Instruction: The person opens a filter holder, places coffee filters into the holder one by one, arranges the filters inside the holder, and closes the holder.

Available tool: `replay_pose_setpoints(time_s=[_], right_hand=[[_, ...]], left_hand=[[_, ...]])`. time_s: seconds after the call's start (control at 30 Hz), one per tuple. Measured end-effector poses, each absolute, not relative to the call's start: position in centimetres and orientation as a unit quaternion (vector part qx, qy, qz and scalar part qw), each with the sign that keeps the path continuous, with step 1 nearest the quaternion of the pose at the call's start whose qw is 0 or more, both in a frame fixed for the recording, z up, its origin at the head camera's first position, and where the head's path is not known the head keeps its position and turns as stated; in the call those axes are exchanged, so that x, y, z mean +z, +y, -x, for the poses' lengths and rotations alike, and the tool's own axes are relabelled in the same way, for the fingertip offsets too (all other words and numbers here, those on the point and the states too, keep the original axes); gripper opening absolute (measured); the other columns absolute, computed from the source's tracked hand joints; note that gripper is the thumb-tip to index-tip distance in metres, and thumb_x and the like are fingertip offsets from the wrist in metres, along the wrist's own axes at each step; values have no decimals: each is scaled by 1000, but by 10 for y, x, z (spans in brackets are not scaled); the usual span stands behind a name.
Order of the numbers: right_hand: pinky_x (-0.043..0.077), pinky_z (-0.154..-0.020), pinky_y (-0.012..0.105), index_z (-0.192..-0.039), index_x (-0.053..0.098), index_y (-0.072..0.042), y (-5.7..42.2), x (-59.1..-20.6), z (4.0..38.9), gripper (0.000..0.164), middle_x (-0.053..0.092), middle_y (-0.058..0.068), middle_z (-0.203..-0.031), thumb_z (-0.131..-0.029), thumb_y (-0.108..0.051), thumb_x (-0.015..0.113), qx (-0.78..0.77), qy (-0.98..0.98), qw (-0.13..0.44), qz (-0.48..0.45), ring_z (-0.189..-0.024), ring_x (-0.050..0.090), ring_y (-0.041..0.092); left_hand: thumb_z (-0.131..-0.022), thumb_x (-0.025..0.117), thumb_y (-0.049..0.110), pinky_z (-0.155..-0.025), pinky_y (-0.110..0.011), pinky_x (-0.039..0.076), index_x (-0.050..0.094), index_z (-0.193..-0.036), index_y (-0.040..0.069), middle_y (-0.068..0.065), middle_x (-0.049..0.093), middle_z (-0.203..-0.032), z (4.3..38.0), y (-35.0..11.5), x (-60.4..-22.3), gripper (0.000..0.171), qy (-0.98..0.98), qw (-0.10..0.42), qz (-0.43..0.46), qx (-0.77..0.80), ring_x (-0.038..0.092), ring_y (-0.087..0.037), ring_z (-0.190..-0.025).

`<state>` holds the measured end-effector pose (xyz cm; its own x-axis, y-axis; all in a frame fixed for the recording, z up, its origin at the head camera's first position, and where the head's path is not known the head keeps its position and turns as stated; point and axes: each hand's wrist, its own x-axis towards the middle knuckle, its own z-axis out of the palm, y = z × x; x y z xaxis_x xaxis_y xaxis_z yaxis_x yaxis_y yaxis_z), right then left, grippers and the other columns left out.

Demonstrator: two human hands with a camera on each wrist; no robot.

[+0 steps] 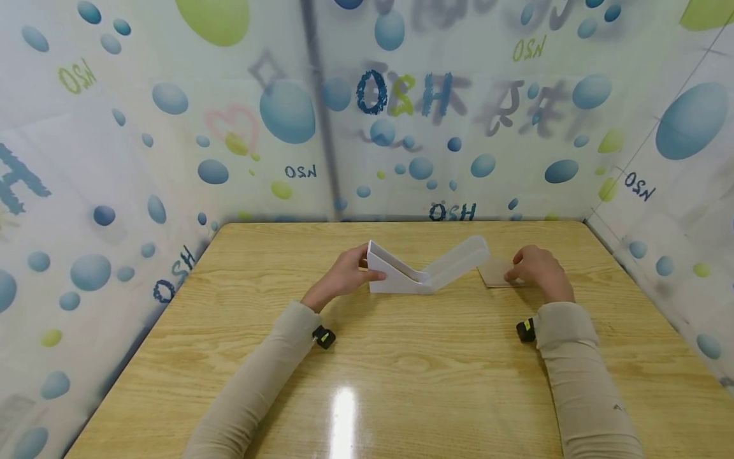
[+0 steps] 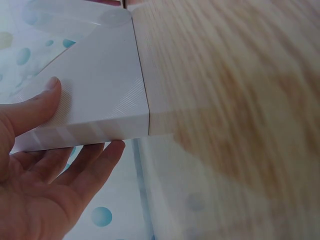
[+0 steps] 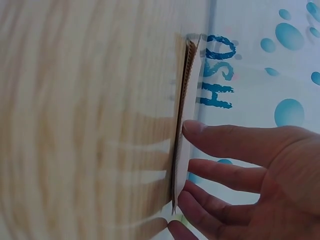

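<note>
My left hand [image 1: 347,271] grips a white plastic box [image 1: 395,280] by its left end, with the thumb on the near side and the fingers round the end and back. The box has a slanted open top, and its translucent lid [image 1: 459,261] is swung out to the right. In the left wrist view the box's lower edge stands right at the tabletop. To the right, a thin light-brown stack [image 3: 186,95] of what looks like paper lies flat. My right hand [image 1: 539,271] touches its upper face with thumb and fingertips, the fingers only loosely bent.
A wooden table [image 1: 401,376] carries everything, with a glare spot near its front. Behind and at both sides stand walls with a blue and green dotted covering [image 1: 390,127]. A small black device [image 1: 324,336] sits at the left cuff and another black device [image 1: 525,330] at the right.
</note>
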<state>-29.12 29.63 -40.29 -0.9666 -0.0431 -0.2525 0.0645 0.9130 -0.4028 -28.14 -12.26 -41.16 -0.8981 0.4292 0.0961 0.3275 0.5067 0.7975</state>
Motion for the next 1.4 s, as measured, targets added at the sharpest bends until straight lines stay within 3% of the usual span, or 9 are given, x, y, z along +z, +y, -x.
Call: replay_pose_setpoints(time_s=[0.83,1.13,1.4], right_hand=[[50,-80,50,-119,57,8,291,-400,288,45,62,31,-119,-89,-19,76,-214,970,113,-8,-97,59,40],[50,-79,50,-115,61,7,294,-402,286,29,61,33,-120,-90,-7,63,-224,971,85,-2,-97,57,43],[52,-85,55,-121,63,13,296,-403,286,34,61,36,-126,-94,-7,55,-229,971,70,-3,-106,59,49]], left_hand=[[-92,78,10,-92,-41,60,62,-130,5,-16,70,-127,281,-123,-411,41,866,55,-219,447,72,-33,-112],[-93,78,10,-90,-40,60,62,-129,5,-16,70,-127,281,-122,-411,40,866,56,-221,445,72,-32,-110],[-93,77,10,-89,-39,60,62,-130,5,-16,70,-127,281,-123,-411,40,866,55,-221,445,72,-32,-110]])
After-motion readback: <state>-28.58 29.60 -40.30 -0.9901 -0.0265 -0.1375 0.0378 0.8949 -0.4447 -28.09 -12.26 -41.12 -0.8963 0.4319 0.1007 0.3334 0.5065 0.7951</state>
